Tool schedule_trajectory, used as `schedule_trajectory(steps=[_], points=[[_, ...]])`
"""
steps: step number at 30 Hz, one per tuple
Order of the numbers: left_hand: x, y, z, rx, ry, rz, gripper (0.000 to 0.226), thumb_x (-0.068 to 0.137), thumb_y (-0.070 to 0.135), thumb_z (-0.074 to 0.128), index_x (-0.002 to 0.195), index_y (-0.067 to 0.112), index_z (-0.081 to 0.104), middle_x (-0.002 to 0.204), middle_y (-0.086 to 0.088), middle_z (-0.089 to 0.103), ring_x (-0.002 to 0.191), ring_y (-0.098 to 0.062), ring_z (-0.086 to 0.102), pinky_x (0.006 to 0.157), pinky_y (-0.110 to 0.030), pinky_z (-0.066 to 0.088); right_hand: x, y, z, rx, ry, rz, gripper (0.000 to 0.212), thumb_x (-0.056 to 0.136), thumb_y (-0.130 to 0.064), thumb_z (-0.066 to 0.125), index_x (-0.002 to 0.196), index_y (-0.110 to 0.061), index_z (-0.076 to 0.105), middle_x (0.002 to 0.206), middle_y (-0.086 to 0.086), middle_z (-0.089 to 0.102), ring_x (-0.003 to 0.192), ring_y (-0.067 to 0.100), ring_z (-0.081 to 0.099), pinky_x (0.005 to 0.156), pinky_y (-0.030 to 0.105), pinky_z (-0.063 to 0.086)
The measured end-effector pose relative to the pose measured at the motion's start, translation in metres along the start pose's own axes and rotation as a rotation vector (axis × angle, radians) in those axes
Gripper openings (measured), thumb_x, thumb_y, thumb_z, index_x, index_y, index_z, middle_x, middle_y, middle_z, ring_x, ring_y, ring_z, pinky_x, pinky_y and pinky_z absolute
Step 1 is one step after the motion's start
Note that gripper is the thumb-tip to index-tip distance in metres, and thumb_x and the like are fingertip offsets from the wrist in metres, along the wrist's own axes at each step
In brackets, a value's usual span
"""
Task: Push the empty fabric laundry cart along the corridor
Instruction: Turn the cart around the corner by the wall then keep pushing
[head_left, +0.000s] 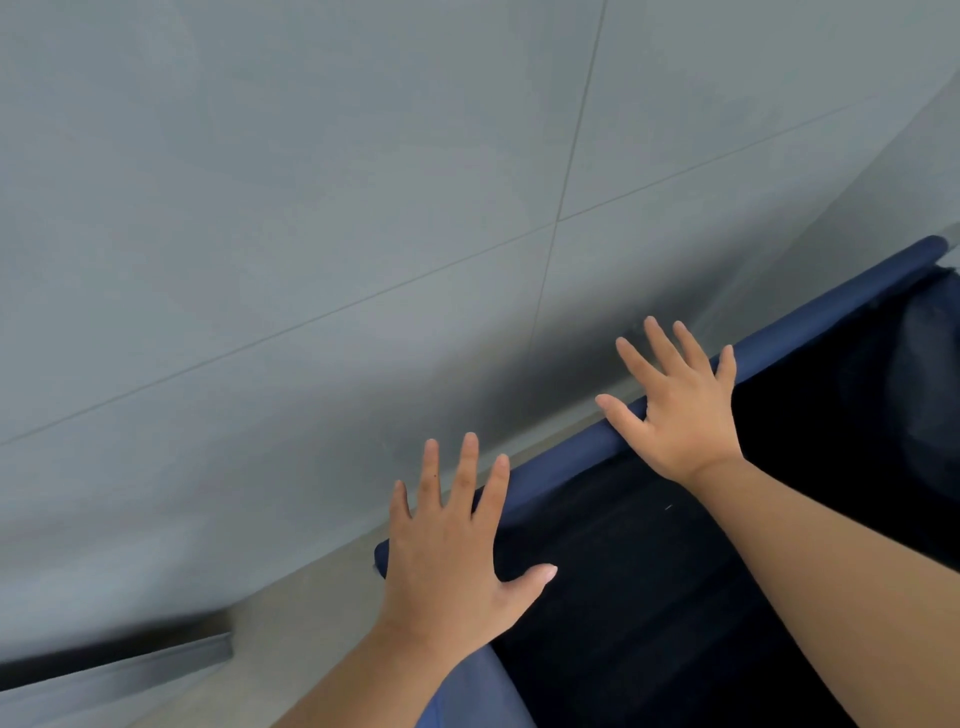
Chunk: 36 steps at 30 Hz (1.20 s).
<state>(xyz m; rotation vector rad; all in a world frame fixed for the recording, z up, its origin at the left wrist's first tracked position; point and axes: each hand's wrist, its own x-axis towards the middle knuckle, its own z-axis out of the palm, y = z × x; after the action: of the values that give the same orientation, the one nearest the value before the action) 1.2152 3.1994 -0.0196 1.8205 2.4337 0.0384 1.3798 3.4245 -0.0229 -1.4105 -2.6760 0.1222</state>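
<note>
The fabric laundry cart fills the lower right, with a blue padded rim (810, 332) running diagonally from lower left to upper right and a dark, empty-looking inside (649, 597). My left hand (452, 540) lies over the rim's near corner, fingers spread and straight. My right hand (675, 405) rests flat on the rim further along, fingers splayed, thumb pointing left. Neither hand curls around the bar. Both bare forearms reach in from the bottom right.
A grey tiled wall (311, 208) with thin seams fills most of the view, very close to the cart's rim. A pale floor strip (291, 639) runs along its base. A dark skirting or ledge (114, 660) sits at the lower left.
</note>
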Motion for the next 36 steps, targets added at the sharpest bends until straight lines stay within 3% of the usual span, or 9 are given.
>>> schedule_trajectory(steps=[20,36], points=[[0.041,-0.016,-0.007,-0.010,-0.012,0.026,0.101,0.070,0.091,0.040,0.145,0.024,0.045,0.158,-0.014,0.040,0.140,-0.049,0.040,0.092,-0.066,0.048,0.029,-0.003,0.001,0.021,0.016,0.033,0.076,0.089,-0.072,0.030,0.146,-0.027,0.049,0.163,0.009,0.035,0.151,0.035,0.029,0.114,0.071,0.016],[0.044,-0.026,-0.006,-0.022,-0.010,0.029,0.100,0.071,0.090,0.039,0.145,0.023,0.044,0.158,-0.014,0.040,0.140,-0.049,0.041,0.092,-0.067,0.048,0.039,-0.011,0.002,0.022,-0.006,0.030,0.077,0.088,-0.073,0.029,0.149,-0.028,0.046,0.165,0.007,0.031,0.153,0.033,0.025,0.117,0.069,0.012]])
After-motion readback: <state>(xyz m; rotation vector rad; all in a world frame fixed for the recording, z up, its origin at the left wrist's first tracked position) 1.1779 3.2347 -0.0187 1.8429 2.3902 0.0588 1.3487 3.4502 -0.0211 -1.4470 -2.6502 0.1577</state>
